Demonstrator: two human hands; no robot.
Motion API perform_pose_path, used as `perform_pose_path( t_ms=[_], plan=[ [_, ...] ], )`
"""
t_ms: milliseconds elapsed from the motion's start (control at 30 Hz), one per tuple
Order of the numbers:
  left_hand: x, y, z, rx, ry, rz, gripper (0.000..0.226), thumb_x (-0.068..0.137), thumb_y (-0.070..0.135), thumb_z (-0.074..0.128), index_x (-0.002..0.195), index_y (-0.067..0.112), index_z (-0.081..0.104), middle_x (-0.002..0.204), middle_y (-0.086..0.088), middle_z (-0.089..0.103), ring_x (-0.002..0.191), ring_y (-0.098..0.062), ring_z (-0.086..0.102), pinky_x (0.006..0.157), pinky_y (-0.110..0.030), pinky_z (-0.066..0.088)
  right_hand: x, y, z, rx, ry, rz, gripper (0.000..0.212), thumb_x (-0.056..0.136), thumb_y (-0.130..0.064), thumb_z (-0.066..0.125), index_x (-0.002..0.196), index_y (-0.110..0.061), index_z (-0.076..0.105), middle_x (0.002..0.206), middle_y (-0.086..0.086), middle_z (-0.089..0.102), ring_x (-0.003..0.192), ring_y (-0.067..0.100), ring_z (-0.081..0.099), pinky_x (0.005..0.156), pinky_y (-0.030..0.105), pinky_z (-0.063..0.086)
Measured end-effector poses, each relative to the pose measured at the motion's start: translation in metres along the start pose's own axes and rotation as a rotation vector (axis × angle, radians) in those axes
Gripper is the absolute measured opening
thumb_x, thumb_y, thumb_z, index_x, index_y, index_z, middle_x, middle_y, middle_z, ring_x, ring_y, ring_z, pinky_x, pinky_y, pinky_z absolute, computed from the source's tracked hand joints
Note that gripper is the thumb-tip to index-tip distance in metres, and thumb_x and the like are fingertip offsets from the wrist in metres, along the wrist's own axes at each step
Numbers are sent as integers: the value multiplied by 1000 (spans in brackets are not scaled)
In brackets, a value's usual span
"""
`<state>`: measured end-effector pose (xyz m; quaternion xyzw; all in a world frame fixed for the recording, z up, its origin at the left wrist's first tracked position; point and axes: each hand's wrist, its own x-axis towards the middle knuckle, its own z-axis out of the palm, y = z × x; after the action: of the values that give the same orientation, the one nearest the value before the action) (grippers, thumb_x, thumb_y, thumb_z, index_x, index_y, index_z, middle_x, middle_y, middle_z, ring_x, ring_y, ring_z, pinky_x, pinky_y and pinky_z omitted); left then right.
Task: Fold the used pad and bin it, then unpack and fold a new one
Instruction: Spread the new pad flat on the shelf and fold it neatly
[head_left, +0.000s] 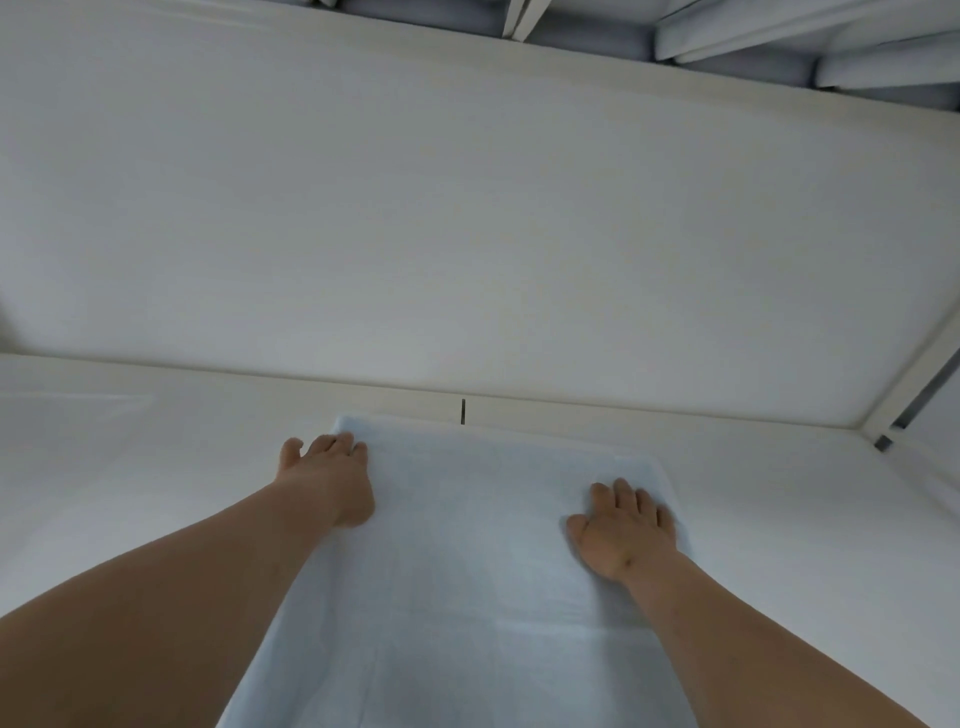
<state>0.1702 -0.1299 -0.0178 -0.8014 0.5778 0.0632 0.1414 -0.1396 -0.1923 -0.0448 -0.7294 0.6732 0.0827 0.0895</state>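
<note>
The pale blue pad (467, 561) lies flat on the white bed (779, 519) before me. My left hand (332, 478) curls over its far left corner; my right hand (623, 535) presses flat, fingers spread, near its right edge.

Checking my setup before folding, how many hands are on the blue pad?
2: the left hand at the blue pad's far left corner, the right hand flat near its right edge.

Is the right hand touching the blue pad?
Touching. The head view shows the right hand lying flat on the pad, fingers spread near its right edge.
</note>
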Motion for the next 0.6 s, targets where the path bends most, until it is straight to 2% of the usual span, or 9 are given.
perform_pose_path(
  t_ms=[100,267,333,433,500,600],
  plan=[
    [0,2,9,83,121,69,65,96,40,19,155,18,5,163,0,-2,149,-14,-5,119,-45,-7,1,-3,0,10,-8,8,69,93,-53,23,154,-23,12,164,7,0,149,32,0,120,48,3],
    [11,-1,16,40,-8,21,84,88,72,11,155,24,-2,162,3,-10,148,-10,-13,116,-50,-16,2,0,3,38,-14,-2,69,94,-53,23,155,-24,9,164,6,-4,150,30,-4,120,47,-1],
    [13,-1,15,38,-18,20,86,86,74,12,155,25,-3,163,3,-9,148,-10,-14,116,-51,-15,2,1,4,38,-18,-7,69,94,-53,22,155,-24,8,164,7,-6,150,30,-5,120,47,-2],
    [7,5,14,52,29,55,77,91,67,13,155,26,0,163,2,-4,149,-13,-8,116,-50,-14,3,2,2,16,-23,-12,69,94,-53,23,155,-23,12,164,8,-1,150,32,0,120,49,1],
    [-1,13,12,61,135,83,69,95,57,19,155,25,7,163,2,6,150,-14,3,118,-48,-7,-1,0,-4,-25,33,-30,64,94,-51,25,151,-20,25,161,9,15,147,31,13,118,50,11],
    [-17,32,5,29,281,112,56,95,47,31,147,25,28,153,1,30,140,-20,27,113,-44,20,-13,-5,-9,-110,193,-74,50,94,-45,29,131,-17,48,139,7,44,128,30,37,104,45,30]
  ],
)
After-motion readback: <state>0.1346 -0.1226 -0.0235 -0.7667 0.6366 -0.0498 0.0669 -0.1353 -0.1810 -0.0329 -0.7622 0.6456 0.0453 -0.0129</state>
